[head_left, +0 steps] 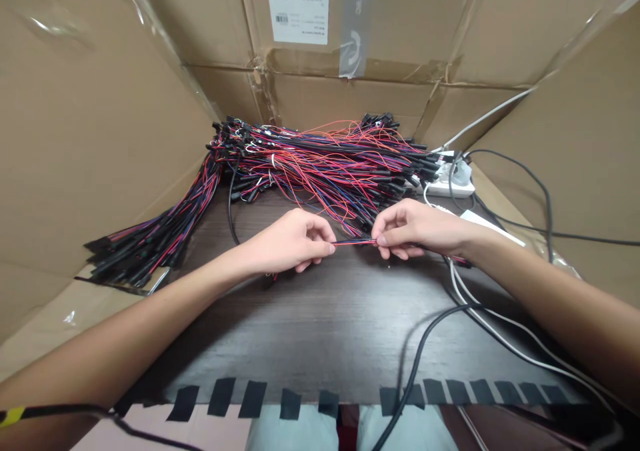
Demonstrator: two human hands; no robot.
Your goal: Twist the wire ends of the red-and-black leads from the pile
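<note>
Wire bundle (354,241): one | hands: two, left (306,241) and right (397,231), each pinching it

from my end i see cardboard (400,11) behind the dark tabletop (320,324) and at both sides. a white label (299,4) with barcodes is on the back panel, just beside a strip of grey tape (356,24). toward the right i can make out a white power strip (453,188), with a white cord (487,117) slanting up over the cardboard. a black cable (423,341) curves across the table's front edge, where short black tape pieces (253,399) hang in a row. at lower left, another dark cable (65,409) carries a yellow band (13,416).
</note>
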